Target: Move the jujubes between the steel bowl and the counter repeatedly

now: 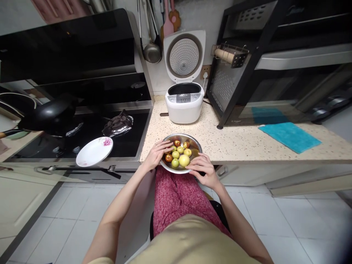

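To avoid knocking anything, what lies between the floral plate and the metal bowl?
In the head view: part of the cooktop, a strip of speckled countertop, then the left hand at the bowl's rim.

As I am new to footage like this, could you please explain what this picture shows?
No machine here: a person works bare-handed, filmed by a camera worn on the head, looking forward and down. The left hand and right hand seem to steady a metal bowl at the front edge of the counter, with round green and brown fruits inside. Behind it stands an open white rice cooker; a teal cloth lies farther right. At left, a white plate is on the stove.
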Demonstrator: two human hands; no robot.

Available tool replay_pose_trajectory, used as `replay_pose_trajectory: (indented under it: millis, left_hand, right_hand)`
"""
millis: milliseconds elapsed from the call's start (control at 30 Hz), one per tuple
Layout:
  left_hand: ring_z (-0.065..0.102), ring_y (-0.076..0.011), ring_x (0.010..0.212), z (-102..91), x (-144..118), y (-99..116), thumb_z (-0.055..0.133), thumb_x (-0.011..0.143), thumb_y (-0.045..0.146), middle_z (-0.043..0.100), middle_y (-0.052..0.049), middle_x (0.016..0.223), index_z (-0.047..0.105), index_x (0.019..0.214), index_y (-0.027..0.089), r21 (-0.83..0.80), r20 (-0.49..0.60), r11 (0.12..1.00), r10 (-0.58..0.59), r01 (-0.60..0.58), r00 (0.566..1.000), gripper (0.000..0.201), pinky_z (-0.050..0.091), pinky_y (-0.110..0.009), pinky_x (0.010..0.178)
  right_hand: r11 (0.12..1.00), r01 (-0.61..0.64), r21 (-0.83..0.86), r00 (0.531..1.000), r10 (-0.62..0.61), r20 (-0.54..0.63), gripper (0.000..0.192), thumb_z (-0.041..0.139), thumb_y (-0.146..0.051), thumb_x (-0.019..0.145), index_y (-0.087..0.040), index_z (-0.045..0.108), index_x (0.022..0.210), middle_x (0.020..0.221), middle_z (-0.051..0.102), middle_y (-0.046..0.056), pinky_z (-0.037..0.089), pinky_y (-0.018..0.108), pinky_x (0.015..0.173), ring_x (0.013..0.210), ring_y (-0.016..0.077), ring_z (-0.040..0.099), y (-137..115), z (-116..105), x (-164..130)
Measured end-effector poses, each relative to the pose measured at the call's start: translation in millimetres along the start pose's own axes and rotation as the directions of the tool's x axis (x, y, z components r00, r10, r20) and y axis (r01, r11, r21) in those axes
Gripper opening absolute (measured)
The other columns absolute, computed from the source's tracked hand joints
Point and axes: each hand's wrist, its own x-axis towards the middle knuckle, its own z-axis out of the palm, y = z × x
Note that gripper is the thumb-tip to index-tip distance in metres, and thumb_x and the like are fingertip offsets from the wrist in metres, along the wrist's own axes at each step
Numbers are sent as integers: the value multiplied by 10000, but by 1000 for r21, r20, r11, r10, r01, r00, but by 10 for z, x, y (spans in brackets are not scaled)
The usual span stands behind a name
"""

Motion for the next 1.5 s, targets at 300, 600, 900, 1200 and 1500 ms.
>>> replay_pose_trajectory:
  millis: [300, 600, 900, 1200, 1500]
  left_hand:
    - [492, -272, 1481, 78, -13, -31, 212, 1113, 451, 667, -64, 1441, 684, 1377, 257, -35, -74, 999, 8, -11, 997, 575, 321, -623, 1257]
    - [465, -290, 1500, 220, -88, -70, 218, 1105, 510, 625, -111, 1485, 634, 1435, 223, -44, -276, 999, 16, -30, 961, 604, 384, -617, 1226]
    - [502, -275, 1473, 261, -98, -66, 220, 1110, 485, 626, -116, 1481, 635, 1429, 223, -70, -311, 998, -13, -10, 950, 585, 402, -595, 1226]
    - [463, -279, 1502, 264, -105, -105, 234, 1106, 499, 579, -111, 1533, 592, 1477, 236, -68, -276, 998, -8, -11, 961, 579, 367, -594, 1248]
    - [218, -267, 1623, 226, -41, -54, 225, 1106, 515, 268, -65, 1730, 383, 1617, 278, -32, -88, 995, -93, 90, 992, 585, 182, -551, 1335]
  right_hand:
    - [999, -42, 9, 998, 42, 41, 130, 722, -302, 955, -322, 811, 1048, 914, 790, 8, 423, 524, 1105, 901, 205, 705, 22, -10, -34]
    - [1000, -6, -24, 1000, 7, 28, 180, 703, -243, 968, -332, 802, 1090, 916, 787, 0, 444, 510, 1089, 906, 195, 707, 51, 1, -51]
    - [999, 15, -34, 999, -14, 33, 251, 637, -172, 991, -330, 785, 1119, 926, 789, -4, 448, 513, 1081, 903, 192, 705, 61, 5, -52]
    - [998, 38, -48, 994, -33, 104, 290, 575, -180, 1010, -338, 796, 1114, 941, 785, 4, 466, 501, 1088, 917, 190, 710, 201, -94, -36]
    - [994, 81, -80, 990, -71, 121, 317, 537, -173, 1015, -329, 811, 1054, 951, 788, 10, 402, 519, 1113, 993, 205, 722, 431, -318, 226]
